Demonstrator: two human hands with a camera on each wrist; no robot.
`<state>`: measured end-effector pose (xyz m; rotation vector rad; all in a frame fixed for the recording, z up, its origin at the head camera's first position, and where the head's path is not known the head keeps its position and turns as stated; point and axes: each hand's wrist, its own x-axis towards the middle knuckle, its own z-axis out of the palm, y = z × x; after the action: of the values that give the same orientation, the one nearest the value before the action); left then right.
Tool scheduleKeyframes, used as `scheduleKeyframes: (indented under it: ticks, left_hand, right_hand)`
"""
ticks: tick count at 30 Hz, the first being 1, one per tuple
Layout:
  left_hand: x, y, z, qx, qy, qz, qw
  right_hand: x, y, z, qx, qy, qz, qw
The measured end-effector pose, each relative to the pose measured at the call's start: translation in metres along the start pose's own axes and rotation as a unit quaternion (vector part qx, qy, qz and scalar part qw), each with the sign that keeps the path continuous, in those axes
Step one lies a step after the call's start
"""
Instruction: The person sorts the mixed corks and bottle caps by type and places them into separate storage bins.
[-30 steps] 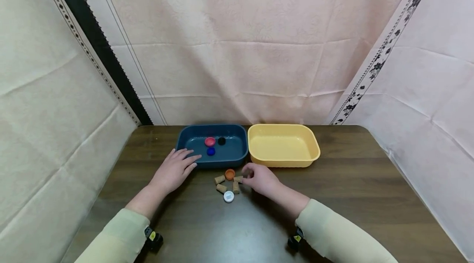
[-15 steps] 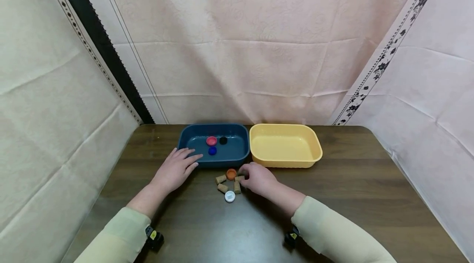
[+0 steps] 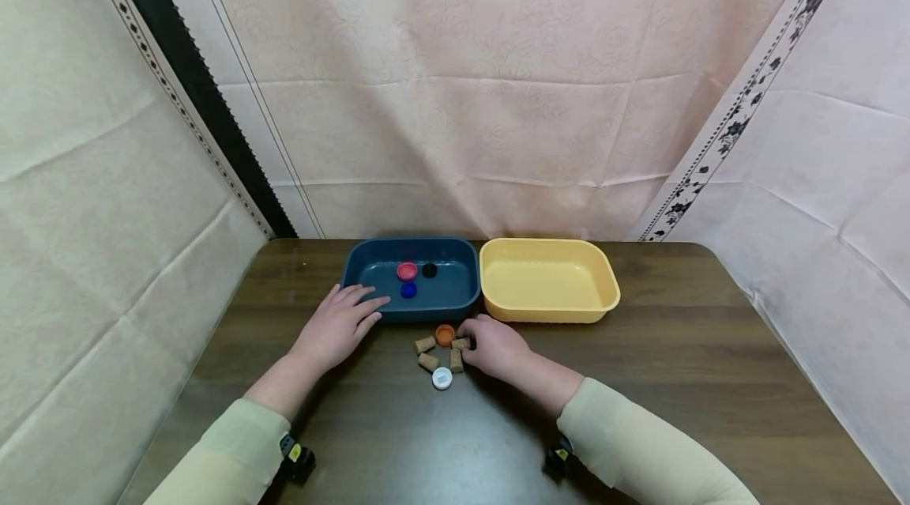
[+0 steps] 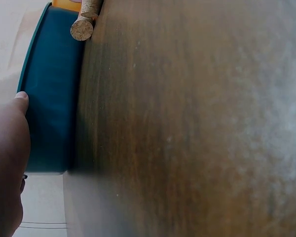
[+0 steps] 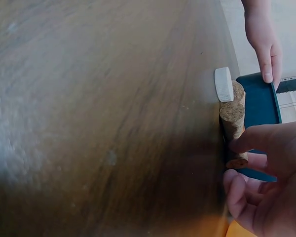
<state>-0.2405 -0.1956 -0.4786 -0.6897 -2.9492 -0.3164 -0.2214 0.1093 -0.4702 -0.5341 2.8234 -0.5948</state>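
My left hand (image 3: 336,331) lies with extended fingers over the front left rim of the blue tray (image 3: 455,312). In the left wrist view its thumb touches the tray's rim. My right hand (image 3: 498,348) is at the small group on the table, thumb and index finger curled round a cork (image 3: 460,344). In the right wrist view that cork's end (image 5: 238,161) shows between thumb and fingers. Around it lie other corks, such as an upright-looking one (image 3: 456,361), an orange bottle cap (image 3: 445,335) and a white bottle cap (image 3: 441,378). The cork appears to rest on the table.
Inside the blue tray lie a red cap (image 3: 407,272), a black cap (image 3: 430,270) and a blue cap (image 3: 408,290). A yellow tray (image 3: 547,314) stands against its right side. Behind the wooden table (image 3: 675,378) hangs a pale curtain (image 3: 455,133).
My right hand has shifted slightly left and its fingers have closed in on the cork. The left hand stays on the blue tray. The head view has shifted a little.
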Motion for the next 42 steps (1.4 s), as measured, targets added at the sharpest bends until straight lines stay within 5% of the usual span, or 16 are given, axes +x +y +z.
scheduleKeyframes:
  ticks: [15, 27, 42]
  left_hand:
    - [-0.001, 0.0, -0.001, 0.001, -0.003, 0.0, 1.0]
    - [0.001, -0.001, 0.001, 0.002, 0.001, -0.002, 1.0]
    - [0.001, -0.001, 0.001, 0.005, 0.007, 0.012, 0.9999]
  right_hand:
    - [0.003, 0.003, 0.003, 0.005, 0.007, 0.0, 1.0]
    - [-0.003, 0.007, -0.003, 0.065, 0.005, 0.025, 0.998]
    - [-0.027, 0.015, -0.021, 0.26, -0.004, 0.06, 0.964]
